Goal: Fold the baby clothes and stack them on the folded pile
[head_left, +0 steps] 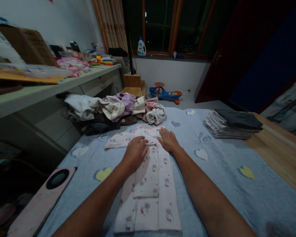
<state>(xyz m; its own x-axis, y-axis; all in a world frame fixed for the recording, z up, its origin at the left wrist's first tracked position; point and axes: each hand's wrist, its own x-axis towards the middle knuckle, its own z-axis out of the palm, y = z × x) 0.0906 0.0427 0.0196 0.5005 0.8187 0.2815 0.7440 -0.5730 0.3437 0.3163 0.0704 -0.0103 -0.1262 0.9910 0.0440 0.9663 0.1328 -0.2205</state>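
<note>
A white baby garment (148, 205) with a small pink cartoon print lies flat on a pale blue bedspread (212, 184), its body folded lengthwise. My left hand (135, 153) is curled over the fabric near the folded-out sleeve (119, 140) and seems to grip it. My right hand (169, 140) rests flat on the garment's top edge, fingers slightly apart, holding nothing. The lower part of the garment stretches toward me between my forearms.
Crumpled clothes (114, 112) lie in a heap just beyond the garment. A folded stack of clothes (233, 124) sits at the right on the bedspread. A long desk (51, 82) with clutter runs along the left wall. A pink board (41, 200) lies at the bed's left edge.
</note>
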